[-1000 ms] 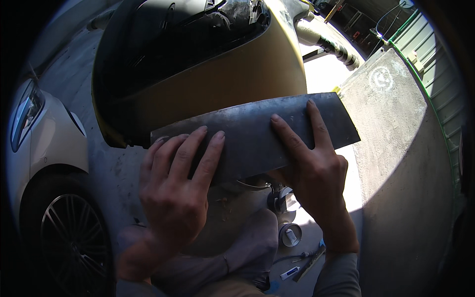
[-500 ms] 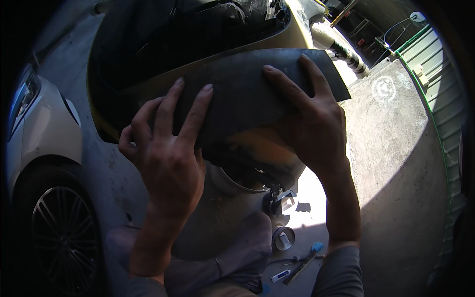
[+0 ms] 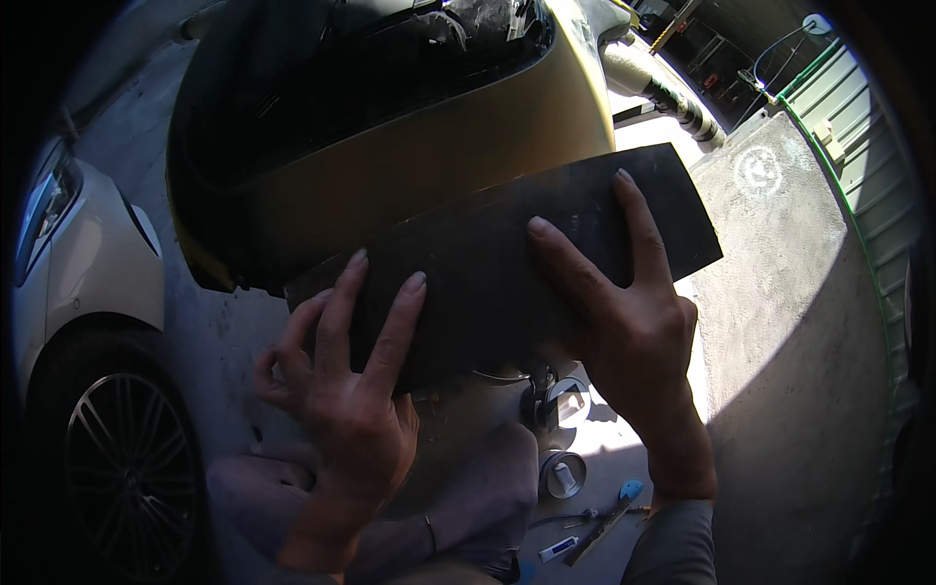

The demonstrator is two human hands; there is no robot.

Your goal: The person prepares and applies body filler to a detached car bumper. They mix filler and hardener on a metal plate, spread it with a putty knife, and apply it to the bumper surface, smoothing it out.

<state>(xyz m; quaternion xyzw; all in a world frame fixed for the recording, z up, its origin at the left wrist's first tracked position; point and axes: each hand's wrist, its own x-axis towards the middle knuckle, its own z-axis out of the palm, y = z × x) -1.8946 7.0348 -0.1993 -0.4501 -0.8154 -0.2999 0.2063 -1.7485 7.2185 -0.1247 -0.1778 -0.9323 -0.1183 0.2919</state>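
Observation:
A dark, thin, stiff-looking rectangular sheet (image 3: 478,283) spans both my hands, tilted with its right end higher. My left hand (image 3: 361,400) grips its lower left part, two fingertips resting on the face and the thumb out of sight. My right hand (image 3: 634,327) holds the right part, with two fingers spread over the face and the rest underneath. Just beyond the sheet's upper edge is a large tan-and-black car body part (image 3: 390,146), shaped like a bumper, with a dark opening. What supports it is mostly hidden by the sheet.
A white car (image 3: 102,263) with a dark wheel (image 3: 132,478) stands at the left. On the floor near my legs lie round tins (image 3: 563,475), a small tube (image 3: 558,550) and a blue-ended tool (image 3: 609,522). A ribbed metal wall (image 3: 858,127) runs along the right.
Both hands have brought the sheet down toward me and slightly right, away from the car body part. More of the tan surface shows now.

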